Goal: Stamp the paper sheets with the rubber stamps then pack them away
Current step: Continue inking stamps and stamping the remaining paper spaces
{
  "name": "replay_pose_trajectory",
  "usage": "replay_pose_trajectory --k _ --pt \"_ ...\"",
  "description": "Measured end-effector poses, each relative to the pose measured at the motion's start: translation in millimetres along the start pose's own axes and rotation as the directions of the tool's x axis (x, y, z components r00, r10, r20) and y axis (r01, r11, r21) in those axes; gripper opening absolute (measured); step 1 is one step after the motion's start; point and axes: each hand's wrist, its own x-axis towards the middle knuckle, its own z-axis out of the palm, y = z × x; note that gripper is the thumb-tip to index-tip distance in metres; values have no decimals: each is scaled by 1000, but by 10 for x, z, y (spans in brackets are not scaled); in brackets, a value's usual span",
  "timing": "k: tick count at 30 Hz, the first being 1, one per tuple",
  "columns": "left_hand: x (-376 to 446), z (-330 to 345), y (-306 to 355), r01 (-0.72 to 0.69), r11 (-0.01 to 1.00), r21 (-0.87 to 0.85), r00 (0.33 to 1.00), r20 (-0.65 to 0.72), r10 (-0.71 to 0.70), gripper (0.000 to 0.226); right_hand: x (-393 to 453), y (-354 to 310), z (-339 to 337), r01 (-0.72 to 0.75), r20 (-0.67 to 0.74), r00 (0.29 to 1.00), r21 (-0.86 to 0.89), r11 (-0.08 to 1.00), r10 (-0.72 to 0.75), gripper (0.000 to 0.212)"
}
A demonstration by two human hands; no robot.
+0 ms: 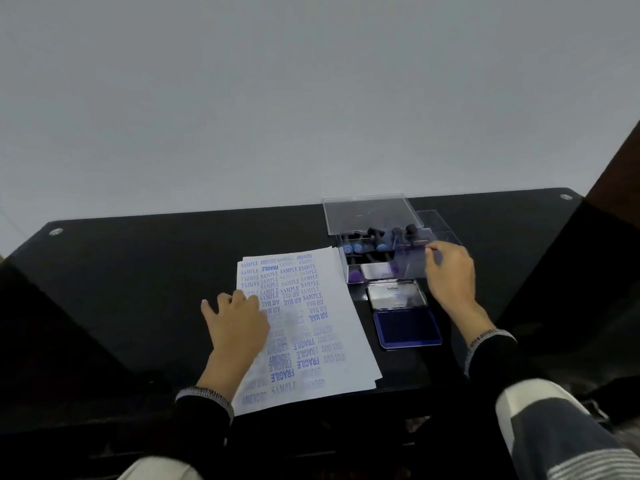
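Observation:
A stack of white paper sheets (311, 327) covered with blue stamped words lies on the black table (138, 271). My left hand (235, 323) rests flat on the left side of the top sheet. Right of the paper stands a clear plastic box (377, 258) holding several rubber stamps (367, 242) with black handles. My right hand (450, 271) is at the box's right side, fingers curled on a small stamp that is mostly hidden. An open blue ink pad (405, 323) with its lid up lies in front of the box.
The clear box lid (367, 213) leans at the back of the box. The table ends at a pale wall behind. Dark furniture stands at the right edge. My knees show below the table's front edge.

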Motion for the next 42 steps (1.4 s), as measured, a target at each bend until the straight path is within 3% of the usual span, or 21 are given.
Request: replay_pose_trajectory --k 3,5,7,9,13,16,20,25,31,35,38,40,42 --pt "128 -229 292 1 996 -88 1000 -3 -1 26 -40 225 -124 -27 16 1000 3 1000 26 18" --pt "210 -313 575 -119 963 -241 985 -151 84 29 -53 359 -144 -52 77 996 56 997 47 22" --pt "286 -399 922 -298 863 -407 942 -273 196 25 -82 465 -126 -28 121 993 89 996 17 26" --pt "386 -486 1287 -391 779 -490 917 -276 287 21 -113 544 -98 -19 149 989 125 992 0 31" --pt "690 -576 1921 -449 694 -562 892 -230 391 18 -176 673 -86 38 185 981 121 992 -60 42" --pt "1024 -539 2210 -473 710 -522 876 -197 440 17 -203 780 -65 140 190 970 69 988 -151 50" --pt "1428 -490 2522 -541 769 -340 840 -181 511 23 -198 838 -3 203 195 960 9 979 -201 53" --pt "1559 -482 2937 -432 901 38 900 -49 433 51 -184 862 48 243 157 960 -46 969 -233 52" --pt "1575 -544 3123 -331 939 94 941 104 321 69 -174 853 63 250 129 962 -76 965 -239 59" --pt "1604 -472 3064 -228 964 -139 957 152 248 60 -183 864 53 250 154 959 -69 966 -237 57" --pt "1597 -411 3044 -225 925 -306 967 43 250 45 -190 838 35 245 158 961 -91 965 -229 57" --pt "1563 -390 3018 -303 841 -447 953 -152 262 32 -197 808 17 247 158 961 -119 962 -228 57" --pt "1470 -436 2929 -379 642 -666 925 -264 272 24 -211 784 -14 267 118 960 -131 955 -252 52"
